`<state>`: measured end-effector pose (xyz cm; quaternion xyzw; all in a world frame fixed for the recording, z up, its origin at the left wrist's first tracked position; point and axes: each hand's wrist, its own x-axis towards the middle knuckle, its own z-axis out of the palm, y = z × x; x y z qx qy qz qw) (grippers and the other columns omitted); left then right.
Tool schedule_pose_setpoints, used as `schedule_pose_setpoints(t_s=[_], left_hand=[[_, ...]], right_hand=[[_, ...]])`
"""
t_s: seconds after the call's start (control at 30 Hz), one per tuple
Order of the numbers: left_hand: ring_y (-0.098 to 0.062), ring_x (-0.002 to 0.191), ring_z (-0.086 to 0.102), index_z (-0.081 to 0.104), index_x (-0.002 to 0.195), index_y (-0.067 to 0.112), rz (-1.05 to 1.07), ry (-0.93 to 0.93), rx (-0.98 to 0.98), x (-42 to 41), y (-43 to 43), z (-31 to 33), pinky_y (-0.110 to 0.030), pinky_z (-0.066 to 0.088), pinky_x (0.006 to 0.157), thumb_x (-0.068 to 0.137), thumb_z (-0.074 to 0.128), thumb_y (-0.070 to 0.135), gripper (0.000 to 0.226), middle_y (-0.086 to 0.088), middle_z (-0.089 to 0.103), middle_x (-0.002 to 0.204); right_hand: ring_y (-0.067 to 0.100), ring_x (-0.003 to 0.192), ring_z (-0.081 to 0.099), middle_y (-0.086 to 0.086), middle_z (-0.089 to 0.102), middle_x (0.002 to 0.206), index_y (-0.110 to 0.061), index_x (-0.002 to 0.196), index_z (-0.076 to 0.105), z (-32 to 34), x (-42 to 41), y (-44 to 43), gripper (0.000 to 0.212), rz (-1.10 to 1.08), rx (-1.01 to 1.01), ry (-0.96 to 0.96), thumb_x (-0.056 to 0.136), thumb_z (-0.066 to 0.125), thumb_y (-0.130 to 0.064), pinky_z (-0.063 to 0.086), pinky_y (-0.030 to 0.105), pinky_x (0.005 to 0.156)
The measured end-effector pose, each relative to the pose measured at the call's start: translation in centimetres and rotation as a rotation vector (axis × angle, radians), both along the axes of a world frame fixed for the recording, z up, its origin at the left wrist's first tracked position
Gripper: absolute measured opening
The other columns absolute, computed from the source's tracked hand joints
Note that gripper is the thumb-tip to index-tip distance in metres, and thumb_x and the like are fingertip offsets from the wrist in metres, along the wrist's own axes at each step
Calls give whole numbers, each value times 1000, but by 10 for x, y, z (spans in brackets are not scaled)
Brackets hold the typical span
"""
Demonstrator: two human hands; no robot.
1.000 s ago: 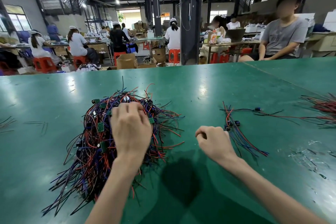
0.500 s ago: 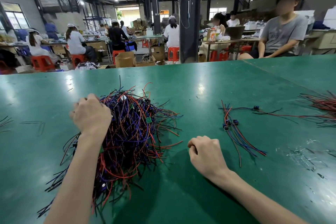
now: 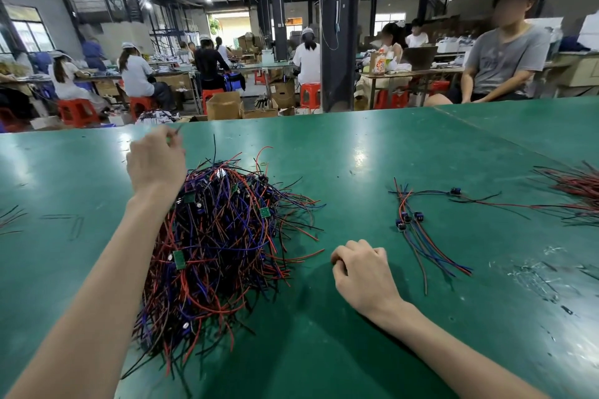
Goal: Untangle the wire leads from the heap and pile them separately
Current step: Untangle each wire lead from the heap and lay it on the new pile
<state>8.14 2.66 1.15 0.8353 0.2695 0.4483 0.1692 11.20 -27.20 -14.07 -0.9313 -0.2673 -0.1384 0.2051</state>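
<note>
A tangled heap of red, blue, purple and black wire leads [image 3: 220, 243] with small green boards lies on the green table [image 3: 356, 152] in front of me. My left hand [image 3: 155, 162] is raised at the heap's far left edge, fingers curled and pinching a thin wire lead with a green bit by its fingertips. My right hand [image 3: 363, 272] rests on the table right of the heap, fingers curled, holding nothing that I can see. A small separate pile of leads with blue connectors [image 3: 418, 230] lies to the right of that hand.
Another spread of red and black wires [image 3: 577, 194] lies at the table's right edge, and a few loose wires [image 3: 9, 220] at the left edge. A person in a grey shirt [image 3: 499, 65] sits beyond the far right corner. Workers sit at benches behind.
My left hand has moved from the top of the heap to its far left and lifted up and away, pinching a lead. My right hand has drawn slightly back toward me.
</note>
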Motion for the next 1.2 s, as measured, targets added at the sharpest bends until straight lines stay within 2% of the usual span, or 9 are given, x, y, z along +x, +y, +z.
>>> schedule_pose_setpoints(t_s=[0.2,0.33,0.47,0.57,0.67,0.83,1.0,1.1,1.2], left_hand=[[-18,54,65,60,107,7,-257,-349,253,-16,-47,46,-35,51,50,101,40,39,38,-6,70,87],[-9,44,61,59,106,9,-523,-539,71,-20,-109,52,-20,41,34,100,45,32,28,-3,67,82],[-20,41,62,60,98,4,-720,-392,-497,-7,-160,9,-27,47,34,98,51,18,17,-5,68,76],[-20,46,64,59,91,5,-760,-282,-979,4,-184,-34,-27,53,43,97,51,12,12,-9,69,75],[-15,60,67,59,87,4,-746,-288,-1200,12,-193,-66,-23,57,56,95,53,8,11,-8,70,72],[-10,79,69,66,91,10,-829,-116,-1065,7,-190,-93,-16,53,69,97,50,17,19,-9,72,87],[-30,82,67,70,89,5,-855,166,-676,-7,-182,-107,-46,54,82,98,49,19,26,-13,71,86],[-16,65,65,71,90,11,-832,212,-396,-14,-180,-109,-37,56,68,95,56,19,18,4,67,68],[-2,46,55,68,83,19,-857,207,-412,-18,-182,-108,-22,49,49,94,56,15,17,14,60,54]], right_hand=[[17,97,52,-6,64,96,-21,94,66,3,-1,-2,22,-28,68,-20,91,45,-19,30,31,79],[17,93,55,-3,67,90,-15,91,70,18,-6,-3,14,81,325,-21,86,58,-11,40,35,86],[4,102,52,-10,64,104,-24,108,67,32,-20,-9,28,430,501,322,80,64,-23,36,11,87],[8,89,57,-2,65,108,-28,116,61,38,-22,-8,36,493,686,623,80,64,-28,43,22,81],[13,68,55,10,66,86,-17,100,65,42,-19,-7,16,511,851,687,90,60,-6,43,27,63],[14,48,56,10,62,67,-1,79,62,37,-15,-4,10,440,1040,793,88,60,-5,41,21,46],[16,45,52,18,61,70,-2,81,65,37,-7,-7,18,338,1221,875,74,67,-18,40,21,41],[14,46,56,14,62,68,0,82,64,38,-2,-10,22,336,1266,922,71,66,-18,44,21,42],[14,48,58,11,65,67,4,89,62,39,2,-13,22,370,1322,972,76,61,-13,47,21,45]])
